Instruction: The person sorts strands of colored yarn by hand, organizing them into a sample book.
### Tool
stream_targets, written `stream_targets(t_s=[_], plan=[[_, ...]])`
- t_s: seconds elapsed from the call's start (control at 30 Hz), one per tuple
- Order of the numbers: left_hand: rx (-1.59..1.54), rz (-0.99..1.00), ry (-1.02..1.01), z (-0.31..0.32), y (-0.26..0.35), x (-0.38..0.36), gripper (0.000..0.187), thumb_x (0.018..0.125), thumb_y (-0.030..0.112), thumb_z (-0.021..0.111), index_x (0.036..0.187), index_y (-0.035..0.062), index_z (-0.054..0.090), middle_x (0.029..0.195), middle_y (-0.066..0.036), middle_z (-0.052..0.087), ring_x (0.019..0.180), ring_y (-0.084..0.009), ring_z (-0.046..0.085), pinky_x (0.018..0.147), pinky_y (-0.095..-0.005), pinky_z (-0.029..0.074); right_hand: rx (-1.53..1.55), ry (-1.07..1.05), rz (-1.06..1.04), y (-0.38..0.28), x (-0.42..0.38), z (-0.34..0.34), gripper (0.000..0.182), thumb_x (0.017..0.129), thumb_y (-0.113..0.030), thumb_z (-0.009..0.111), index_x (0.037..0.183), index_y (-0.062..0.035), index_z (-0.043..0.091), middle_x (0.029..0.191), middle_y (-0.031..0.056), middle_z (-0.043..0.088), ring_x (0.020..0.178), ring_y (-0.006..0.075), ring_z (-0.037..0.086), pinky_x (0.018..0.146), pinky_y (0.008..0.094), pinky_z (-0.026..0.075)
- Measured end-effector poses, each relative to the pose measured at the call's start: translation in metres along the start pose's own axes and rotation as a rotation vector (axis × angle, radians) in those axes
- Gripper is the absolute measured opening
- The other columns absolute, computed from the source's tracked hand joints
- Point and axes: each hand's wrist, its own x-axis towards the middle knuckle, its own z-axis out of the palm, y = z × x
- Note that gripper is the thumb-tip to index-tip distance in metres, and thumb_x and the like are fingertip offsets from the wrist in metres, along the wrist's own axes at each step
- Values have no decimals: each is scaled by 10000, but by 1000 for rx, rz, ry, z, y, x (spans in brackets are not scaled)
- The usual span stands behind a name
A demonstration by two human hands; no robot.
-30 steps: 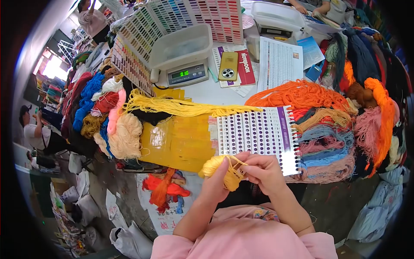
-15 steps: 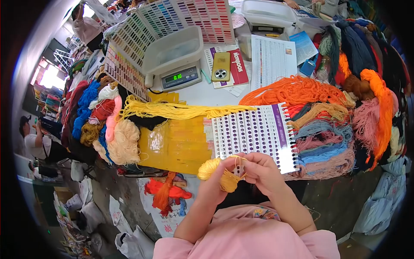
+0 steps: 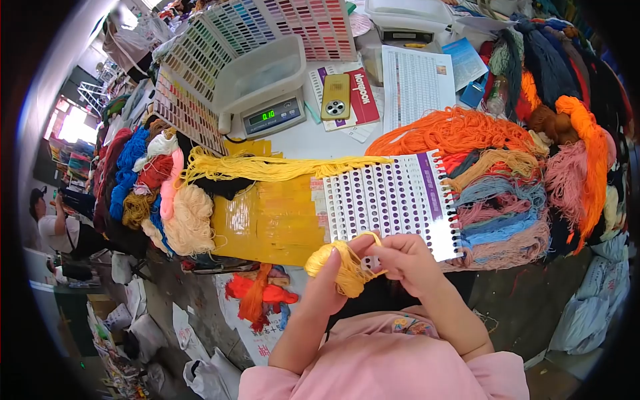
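Observation:
My left hand (image 3: 325, 285) is closed around a bundled skein of yellow thread (image 3: 351, 271), just in front of the table's near edge. Beside it, the fingers of my right hand (image 3: 412, 265) pinch a strand drawn out from that skein, and a thin loop spans the gap between both hands. Behind them lies a white card punched with rows of holes (image 3: 380, 200), with a purple strip on its right side. A long hank of yellow thread (image 3: 273, 169) stretches across the card's top edge and the yellow-taped surface (image 3: 267, 223).
A scale (image 3: 272, 119) reading 0.10 carries a clear plastic tub (image 3: 260, 77). Behind stands a colour chart (image 3: 260, 33). A phone (image 3: 335, 97) rests on a notebook (image 3: 362, 100). Orange thread (image 3: 453, 133) and blue hanks (image 3: 500, 230) lie right; peach thread (image 3: 189, 220) lies left.
The loop of yellow thread between my hands has opened wider, and my right hand has shifted slightly rightward. My left hand keeps hold of the skein. The whole view has moved a little.

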Motion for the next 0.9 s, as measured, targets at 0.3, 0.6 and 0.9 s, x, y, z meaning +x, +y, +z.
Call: stream_targets(t_s=[0.3, 0.6, 0.9], plan=[[3, -34, -30, 5, 5, 1, 687, 827, 471, 249, 1171, -124, 271, 1155, -195, 399, 1015, -230, 457, 860, -309, 356, -109, -83, -86, 8, 3, 5, 120, 714, -53, 554, 795, 24, 599, 673, 10, 560, 481, 13, 410, 402, 136, 273], [-120, -22, -16, -11, -2, -3, 491, 847, 329, 338, 1142, -64, 350, 1133, -153, 425, 1042, -218, 419, 865, -344, 346, 135, -188, -53, 3, 2, 1, 183, 732, -56, 538, 890, 31, 570, 774, 24, 554, 517, -2, 371, 409, 132, 252], [-83, -48, 84, -6, -2, -4, 582, 848, 402, 276, 1152, -91, 329, 1155, -154, 409, 1047, -213, 426, 870, -313, 333, 32, -162, 29, 0, 0, 0, 142, 728, -51, 551, 842, 27, 582, 717, 11, 556, 509, 6, 380, 431, 144, 273]])
